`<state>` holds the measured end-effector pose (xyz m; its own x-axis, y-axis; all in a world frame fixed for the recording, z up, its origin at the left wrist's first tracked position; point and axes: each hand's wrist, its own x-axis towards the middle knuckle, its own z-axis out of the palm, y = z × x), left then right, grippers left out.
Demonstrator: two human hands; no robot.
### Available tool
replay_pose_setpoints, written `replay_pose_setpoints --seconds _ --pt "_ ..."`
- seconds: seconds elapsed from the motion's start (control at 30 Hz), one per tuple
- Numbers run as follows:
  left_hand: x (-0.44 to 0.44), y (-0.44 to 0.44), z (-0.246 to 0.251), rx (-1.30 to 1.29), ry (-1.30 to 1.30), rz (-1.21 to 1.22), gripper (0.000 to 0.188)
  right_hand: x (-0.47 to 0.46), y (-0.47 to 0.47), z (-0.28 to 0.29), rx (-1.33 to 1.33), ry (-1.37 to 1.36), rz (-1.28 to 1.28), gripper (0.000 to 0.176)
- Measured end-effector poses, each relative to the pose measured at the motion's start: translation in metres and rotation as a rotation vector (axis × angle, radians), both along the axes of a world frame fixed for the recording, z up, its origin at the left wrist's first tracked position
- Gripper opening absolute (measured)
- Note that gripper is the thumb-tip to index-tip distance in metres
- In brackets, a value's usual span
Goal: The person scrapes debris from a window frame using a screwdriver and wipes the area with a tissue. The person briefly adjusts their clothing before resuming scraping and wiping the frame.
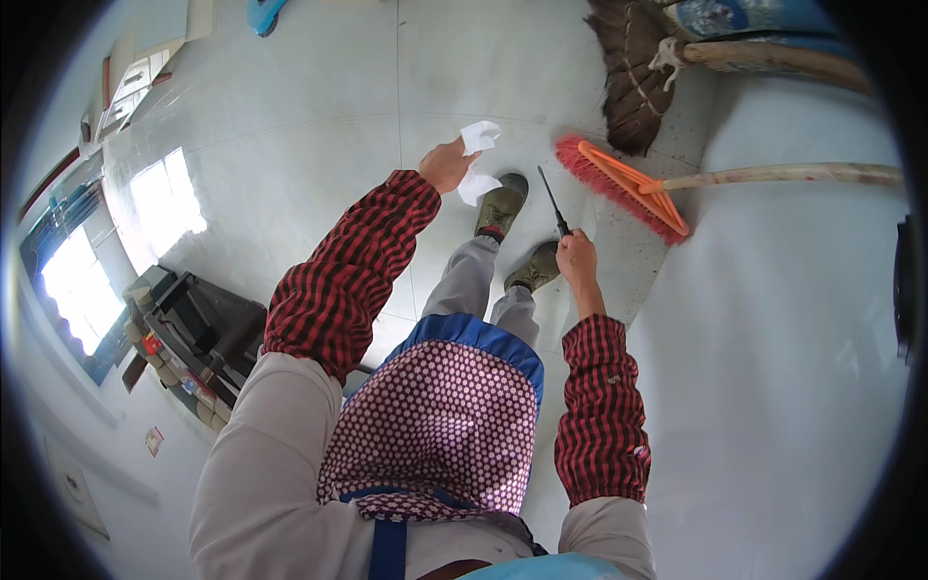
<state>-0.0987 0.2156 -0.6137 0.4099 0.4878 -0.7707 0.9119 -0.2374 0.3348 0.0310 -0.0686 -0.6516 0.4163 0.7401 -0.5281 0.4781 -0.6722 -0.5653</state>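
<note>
My left hand (447, 165) is closed round a crumpled white paper tissue (480, 138); part of it stands up above the fingers and another part hangs below them, over the tip of one shoe. In my right hand (578, 255) is the black handle of a thin, dark, rod-like tool (552, 201), perhaps a screwdriver, its shaft pointing up and slightly left. The two hands are apart. Beneath them are my green shoes (502, 206) on the pale tiled floor (326, 145).
A broom with red bristles and an orange head (631, 188) leans at the right wall, beside a dark brown fibre broom (634, 80). A blue object (264, 14) lies at the top left. Dark furniture (210, 326) stands at the left, near windows.
</note>
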Motion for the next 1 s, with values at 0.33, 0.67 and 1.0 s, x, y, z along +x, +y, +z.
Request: replay_pose_setpoints --seconds 0.33,0.67,1.0 --pt "-0.019 -0.022 -0.129 -0.035 -0.167 0.271 0.086 -0.003 0.014 -0.127 -0.071 -0.124 0.085 0.011" --pt "-0.162 -0.144 -0.143 -0.646 -0.019 0.401 0.034 -0.022 0.01 -0.128 -0.016 -0.084 0.259 0.014" --pt "-0.2 -0.169 -0.124 -0.985 -0.08 0.837 0.061 -0.152 0.013 -0.112 -0.079 0.427 0.161 0.043"
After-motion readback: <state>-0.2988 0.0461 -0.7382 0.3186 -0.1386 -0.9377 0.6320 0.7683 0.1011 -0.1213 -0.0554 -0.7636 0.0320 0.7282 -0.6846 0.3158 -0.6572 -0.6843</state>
